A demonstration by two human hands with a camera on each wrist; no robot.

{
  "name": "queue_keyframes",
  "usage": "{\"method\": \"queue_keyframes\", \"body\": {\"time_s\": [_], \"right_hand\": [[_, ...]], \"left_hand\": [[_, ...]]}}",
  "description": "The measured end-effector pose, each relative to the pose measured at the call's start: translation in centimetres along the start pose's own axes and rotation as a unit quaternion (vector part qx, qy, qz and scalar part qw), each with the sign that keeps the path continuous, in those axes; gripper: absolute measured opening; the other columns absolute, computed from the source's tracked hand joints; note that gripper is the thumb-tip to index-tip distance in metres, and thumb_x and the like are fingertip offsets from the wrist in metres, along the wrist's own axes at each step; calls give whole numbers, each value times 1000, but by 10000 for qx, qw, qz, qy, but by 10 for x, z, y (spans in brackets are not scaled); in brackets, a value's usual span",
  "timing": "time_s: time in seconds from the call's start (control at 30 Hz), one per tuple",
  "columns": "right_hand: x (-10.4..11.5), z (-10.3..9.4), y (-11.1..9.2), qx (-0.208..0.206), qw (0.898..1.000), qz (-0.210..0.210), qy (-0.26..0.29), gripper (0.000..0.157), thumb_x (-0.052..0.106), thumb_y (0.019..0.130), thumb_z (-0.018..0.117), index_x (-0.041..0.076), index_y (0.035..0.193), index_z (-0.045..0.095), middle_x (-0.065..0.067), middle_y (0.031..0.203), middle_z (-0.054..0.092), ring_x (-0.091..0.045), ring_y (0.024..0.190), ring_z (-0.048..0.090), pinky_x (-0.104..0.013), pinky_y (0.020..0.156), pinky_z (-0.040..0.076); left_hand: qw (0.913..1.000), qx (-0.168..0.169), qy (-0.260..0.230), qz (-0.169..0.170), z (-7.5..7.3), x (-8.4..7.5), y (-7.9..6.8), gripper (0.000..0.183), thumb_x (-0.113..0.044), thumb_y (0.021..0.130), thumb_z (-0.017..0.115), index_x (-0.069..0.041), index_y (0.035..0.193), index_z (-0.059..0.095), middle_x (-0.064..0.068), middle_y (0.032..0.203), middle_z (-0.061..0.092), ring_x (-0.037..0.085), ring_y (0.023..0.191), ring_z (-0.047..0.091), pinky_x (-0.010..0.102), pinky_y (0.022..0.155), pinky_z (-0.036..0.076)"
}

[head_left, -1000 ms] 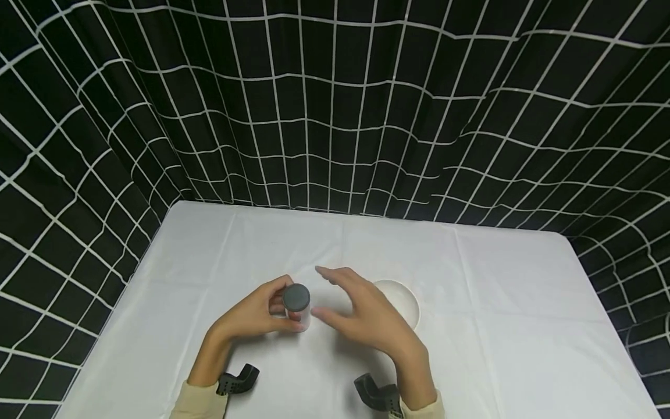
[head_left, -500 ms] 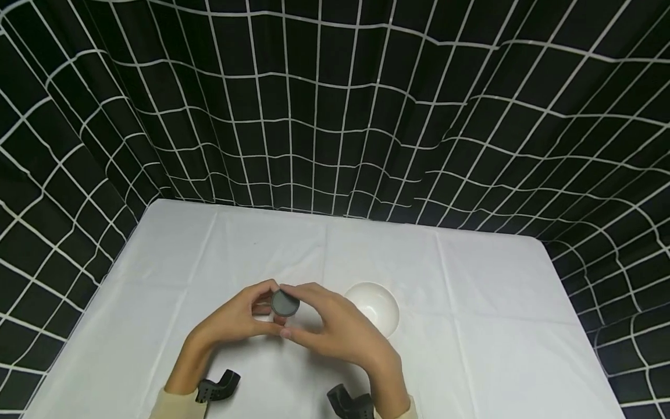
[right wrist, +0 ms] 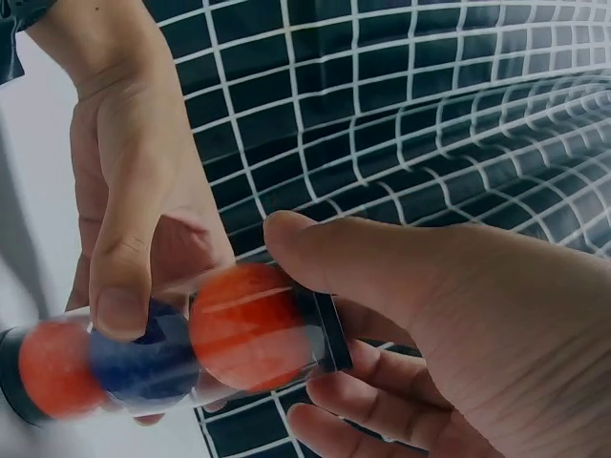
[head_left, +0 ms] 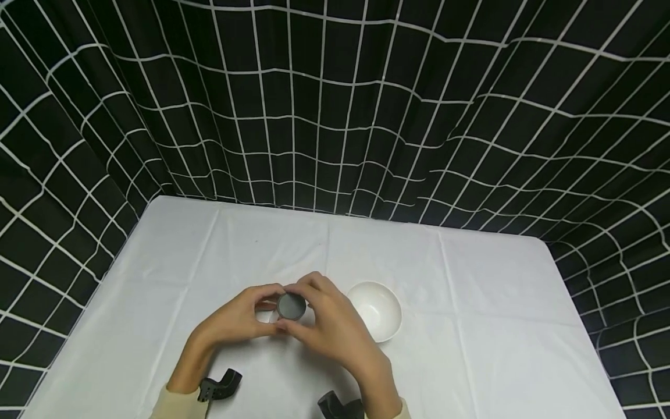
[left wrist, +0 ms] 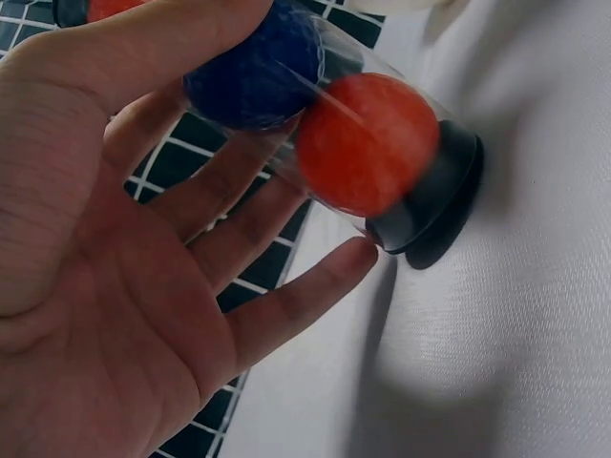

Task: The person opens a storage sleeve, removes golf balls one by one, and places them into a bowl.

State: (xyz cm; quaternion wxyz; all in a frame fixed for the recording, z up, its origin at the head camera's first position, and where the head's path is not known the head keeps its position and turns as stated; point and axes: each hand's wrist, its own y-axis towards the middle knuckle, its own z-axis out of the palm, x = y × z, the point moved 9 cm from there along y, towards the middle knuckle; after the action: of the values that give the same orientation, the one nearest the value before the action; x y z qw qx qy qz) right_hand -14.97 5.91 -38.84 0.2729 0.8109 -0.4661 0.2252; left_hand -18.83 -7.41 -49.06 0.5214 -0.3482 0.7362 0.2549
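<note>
A clear plastic tube (left wrist: 346, 59) with dark end caps has two orange balls and a blue ball (left wrist: 263, 72) in a row inside. My left hand (head_left: 242, 317) grips it round the middle, its thumb across the blue ball in the right wrist view. Seen from above, the grey top cap (head_left: 291, 306) lies between both hands. My right hand (head_left: 337, 326) holds the tube's capped upper end, thumb on one side and fingers on the other. In the left wrist view the lower cap (left wrist: 430, 196) is close over the white cloth.
A white bowl (head_left: 378, 311) stands on the cloth-covered table (head_left: 497, 326), just right of my right hand. Black curtain (head_left: 335, 105) with a white grid hangs behind the table and along its sides. Each wrist wears a dark camera mount (head_left: 221, 385).
My right hand has moved left from beside the tube, reached its top cap and closed its thumb and fingers on it. The left hand keeps its grip on the tube.
</note>
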Motion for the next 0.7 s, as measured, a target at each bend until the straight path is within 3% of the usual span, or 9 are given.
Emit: {"method": "queue_keyframes", "body": {"time_s": [0.2,0.37,0.5,0.7], "right_hand": [[-3,-4,-2,11,9999,66,111,46,35,88,88,17,129,74,8,114,66,-7,110,64,-31,97,57],[-7,-5,-2,54,9994,-9,348,44,32,88,88,14,126,74,7,114,68,-8,105,67,-32,93,60],[-10,-7,-1,104,9988,26,469,45,29,85,91,13,124,75,5,112,69,-9,100,70,-35,90,62],[-20,-9,-2,14,9988,251,415,41,30,82,93,15,117,78,8,104,72,-8,94,71,-31,86,63]], "left_hand": [[9995,-64,299,82,-3,-2,-1,42,-33,85,91,-31,123,72,-10,118,74,9,117,70,33,111,55],[9987,-93,487,-151,-7,-2,-4,55,-40,80,94,-38,130,69,-17,124,73,8,117,69,40,110,55],[9982,-99,545,-241,-10,-4,-4,54,-35,80,94,-37,128,69,-15,123,73,9,115,69,44,109,54],[9966,5,723,-401,-8,1,-5,55,-33,82,93,-37,132,68,-12,124,74,11,116,68,41,109,51]]}}
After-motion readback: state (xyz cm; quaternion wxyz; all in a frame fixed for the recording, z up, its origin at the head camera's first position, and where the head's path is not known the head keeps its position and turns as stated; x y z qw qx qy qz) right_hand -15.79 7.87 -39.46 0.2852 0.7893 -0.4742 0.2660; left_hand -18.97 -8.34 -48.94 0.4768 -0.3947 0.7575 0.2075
